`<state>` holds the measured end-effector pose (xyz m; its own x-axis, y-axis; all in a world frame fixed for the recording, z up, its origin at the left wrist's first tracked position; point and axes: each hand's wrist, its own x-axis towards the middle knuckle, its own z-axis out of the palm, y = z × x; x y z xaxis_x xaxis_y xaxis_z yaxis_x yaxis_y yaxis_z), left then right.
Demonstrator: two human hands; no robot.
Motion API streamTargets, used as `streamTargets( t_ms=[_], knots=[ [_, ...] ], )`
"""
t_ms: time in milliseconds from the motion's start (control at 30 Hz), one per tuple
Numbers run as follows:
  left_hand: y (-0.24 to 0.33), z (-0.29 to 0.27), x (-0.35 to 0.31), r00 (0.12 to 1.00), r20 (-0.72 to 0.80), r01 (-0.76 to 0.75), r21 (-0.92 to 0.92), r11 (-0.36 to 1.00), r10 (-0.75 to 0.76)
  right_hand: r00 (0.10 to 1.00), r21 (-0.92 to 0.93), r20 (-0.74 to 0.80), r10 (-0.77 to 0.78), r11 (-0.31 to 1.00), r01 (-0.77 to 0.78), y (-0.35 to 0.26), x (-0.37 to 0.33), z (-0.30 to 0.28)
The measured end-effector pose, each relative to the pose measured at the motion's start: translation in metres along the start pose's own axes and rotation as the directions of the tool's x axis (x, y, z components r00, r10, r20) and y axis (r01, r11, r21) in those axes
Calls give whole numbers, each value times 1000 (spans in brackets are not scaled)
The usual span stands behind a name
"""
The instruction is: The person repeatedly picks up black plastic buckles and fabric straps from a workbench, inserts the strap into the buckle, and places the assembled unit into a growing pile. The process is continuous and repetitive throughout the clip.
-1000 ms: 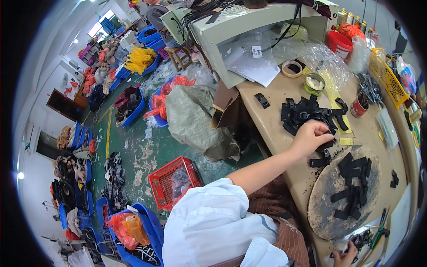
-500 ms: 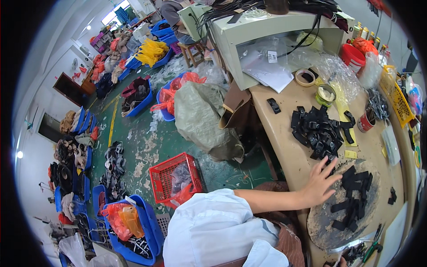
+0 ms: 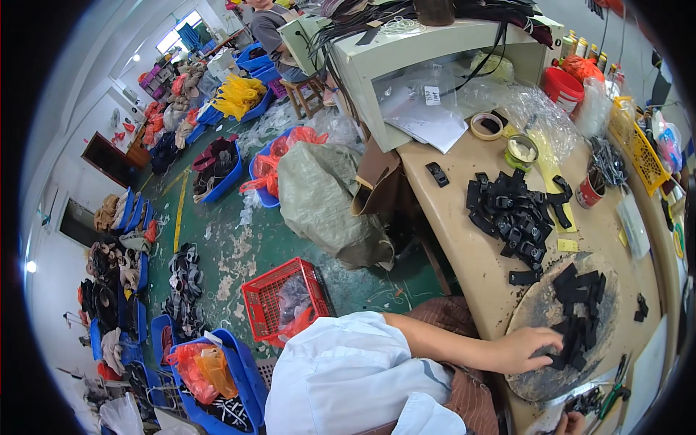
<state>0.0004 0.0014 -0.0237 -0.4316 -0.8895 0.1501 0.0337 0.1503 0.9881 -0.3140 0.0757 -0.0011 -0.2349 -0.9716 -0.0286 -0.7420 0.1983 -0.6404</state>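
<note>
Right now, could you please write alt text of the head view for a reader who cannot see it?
A person's left hand rests on small black pieces lying on a round worn board at a tan workbench. The right hand barely shows at the lower edge. A pile of black buckles lies further back; a red crate stands on the green floor.
</note>
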Motion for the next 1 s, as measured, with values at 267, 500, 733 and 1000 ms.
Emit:
streamTargets(
  t_ms=[267, 500, 733, 1000],
  knots=[
    [-15, 30, 0, 885, 367, 465, -728, 504, -287, 769, 23, 98, -631, 774, 632, -148, -11, 61],
    [-5, 2, -16, 861, 299, 504, -612, 609, -412, 768, 213, 143, -624, 777, 592, -131, 6, 62],
    [-5, -1, -21, 858, 312, 510, -609, 608, -408, 749, 377, 284, -598, 788, 486, -146, 4, 59],
    [-20, 6, -32, 864, 242, 489, -609, 625, -441, 746, 348, 164, -645, 746, 568, -131, -3, 84]
  ],
)
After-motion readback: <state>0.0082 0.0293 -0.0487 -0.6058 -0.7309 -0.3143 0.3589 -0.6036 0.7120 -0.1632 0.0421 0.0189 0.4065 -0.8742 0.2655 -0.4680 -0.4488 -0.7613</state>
